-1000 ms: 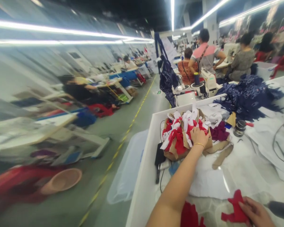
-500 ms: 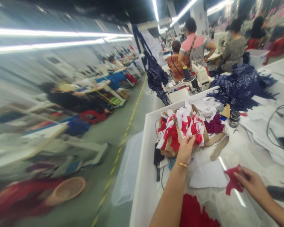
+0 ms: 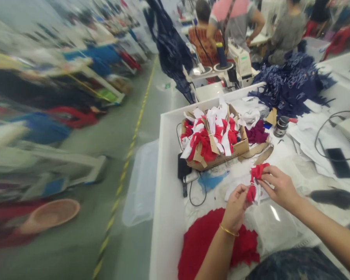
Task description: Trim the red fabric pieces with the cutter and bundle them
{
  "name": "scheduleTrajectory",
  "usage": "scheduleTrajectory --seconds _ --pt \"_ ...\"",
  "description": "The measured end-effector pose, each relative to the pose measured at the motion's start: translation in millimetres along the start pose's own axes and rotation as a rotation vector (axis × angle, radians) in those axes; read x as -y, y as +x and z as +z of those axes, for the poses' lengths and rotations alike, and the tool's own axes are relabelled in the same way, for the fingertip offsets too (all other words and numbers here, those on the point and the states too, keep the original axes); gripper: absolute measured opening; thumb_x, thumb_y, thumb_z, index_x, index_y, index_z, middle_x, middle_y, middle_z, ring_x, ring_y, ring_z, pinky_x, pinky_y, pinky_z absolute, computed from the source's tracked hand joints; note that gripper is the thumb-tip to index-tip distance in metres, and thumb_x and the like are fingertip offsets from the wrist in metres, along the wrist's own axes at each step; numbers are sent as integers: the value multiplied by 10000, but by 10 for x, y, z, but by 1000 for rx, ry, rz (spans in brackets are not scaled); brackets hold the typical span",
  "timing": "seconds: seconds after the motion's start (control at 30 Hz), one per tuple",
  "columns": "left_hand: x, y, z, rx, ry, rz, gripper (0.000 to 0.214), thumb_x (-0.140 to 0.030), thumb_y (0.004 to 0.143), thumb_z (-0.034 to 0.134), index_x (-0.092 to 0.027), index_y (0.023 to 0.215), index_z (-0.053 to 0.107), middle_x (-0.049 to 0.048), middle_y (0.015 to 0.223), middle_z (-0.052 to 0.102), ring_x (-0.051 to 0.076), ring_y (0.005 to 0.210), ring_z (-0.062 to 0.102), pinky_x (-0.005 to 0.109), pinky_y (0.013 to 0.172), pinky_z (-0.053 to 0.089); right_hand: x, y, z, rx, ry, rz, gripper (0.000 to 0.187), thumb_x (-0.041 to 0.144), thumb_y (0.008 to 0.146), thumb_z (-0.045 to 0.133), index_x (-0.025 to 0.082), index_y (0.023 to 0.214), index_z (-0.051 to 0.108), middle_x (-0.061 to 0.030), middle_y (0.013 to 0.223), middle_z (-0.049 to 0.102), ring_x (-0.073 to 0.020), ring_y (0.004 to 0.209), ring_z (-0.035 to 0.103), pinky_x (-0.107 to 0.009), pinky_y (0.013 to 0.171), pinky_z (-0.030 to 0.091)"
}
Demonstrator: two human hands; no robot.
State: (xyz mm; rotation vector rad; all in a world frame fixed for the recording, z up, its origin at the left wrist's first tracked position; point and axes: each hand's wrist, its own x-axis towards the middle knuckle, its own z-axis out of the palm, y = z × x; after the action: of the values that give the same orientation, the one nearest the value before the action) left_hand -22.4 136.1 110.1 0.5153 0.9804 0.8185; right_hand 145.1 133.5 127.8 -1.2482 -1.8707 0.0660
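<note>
My left hand (image 3: pixel 235 205), with a gold bracelet at the wrist, pinches a small red-and-white fabric bundle (image 3: pixel 251 193) over the table. Close against it, my right hand (image 3: pixel 277 186) grips a red fabric piece (image 3: pixel 259 171) between thumb and fingers. The two cloths meet between my hands, and where one ends is hard to make out. A heap of dark red fabric pieces (image 3: pixel 204 237) lies below my left forearm. Beyond my hands stands a cardboard box (image 3: pixel 230 154) filled with red and white fabric pieces (image 3: pixel 204 138).
A white raised edge (image 3: pixel 163 186) bounds the table's left side. Dark blue cloth (image 3: pixel 294 83) is heaped at the back, near a small dark jar (image 3: pixel 281 126). A phone (image 3: pixel 338 162) and cable lie right. People sit and stand beyond a sewing machine (image 3: pixel 241 64).
My left hand has come back from the box with a red-and-white bundle. My right hand has moved up and left to meet it with its red piece. The view has tilted down.
</note>
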Motion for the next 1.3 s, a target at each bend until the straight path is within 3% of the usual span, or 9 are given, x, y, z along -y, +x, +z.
scheduleTrajectory --seconds 0.17,0.3,0.43,0.57,0.67,0.8,1.0,1.2,1.3 --pt "66 -69 -33 -51 -11 -4 559 -501 488 889 -145 637 483 -40 611 496 65 593 439 172 564 407 82 -179 59 126 114 15 86 164 915 566 161 854 627 -79 899 627 -160 838 603 -280 720 529" --pt "119 -103 -42 -80 -17 -22 585 -579 535 854 -153 735 507 -28 679 537 73 620 477 184 577 419 127 -242 64 183 145 56 91 204 903 581 173 850 648 -84 913 636 -173 855 613 -302 742 531" --pt "175 -106 -55 -49 54 18 566 -447 483 910 -149 791 541 -9 762 591 74 651 501 177 576 401 127 -292 109 252 392 377 195 275 895 572 178 753 666 -88 865 601 -167 786 597 -263 592 486" --pt "230 -61 -102 -52 182 112 425 -390 576 836 -155 770 540 -4 742 587 85 611 494 186 531 378 120 -317 110 272 713 767 323 467 840 627 166 725 650 -81 946 521 -148 770 537 -236 560 444" --pt "258 -31 -138 -93 218 162 334 -351 613 782 -160 761 552 11 752 608 108 639 527 200 548 405 150 -317 96 276 837 888 361 509 816 640 162 718 605 -67 976 465 -134 771 493 -226 569 422" --pt "275 -28 -143 -142 250 221 225 -251 615 738 -167 737 569 51 860 671 157 790 601 219 643 455 156 -350 143 311 796 769 263 400 768 681 161 703 590 -77 978 466 -197 956 543 -273 742 482" --pt "344 -28 -97 -262 358 361 104 -221 642 646 -174 726 605 77 934 695 189 855 635 246 695 470 118 -464 265 282 648 645 276 261 774 593 151 543 488 -76 878 538 -189 824 594 -297 733 474" --pt "386 55 -123 -285 314 311 94 -191 642 635 -171 722 591 59 898 693 171 814 634 261 750 472 133 -446 284 147 507 480 418 317 905 539 159 534 428 -67 809 500 -167 785 556 -281 687 464" --pt "380 86 -130 -296 303 314 96 -170 642 633 -174 728 590 44 859 685 168 804 629 271 773 476 87 -454 304 131 436 387 364 251 888 547 160 558 423 -98 959 550 -196 912 569 -319 770 480"
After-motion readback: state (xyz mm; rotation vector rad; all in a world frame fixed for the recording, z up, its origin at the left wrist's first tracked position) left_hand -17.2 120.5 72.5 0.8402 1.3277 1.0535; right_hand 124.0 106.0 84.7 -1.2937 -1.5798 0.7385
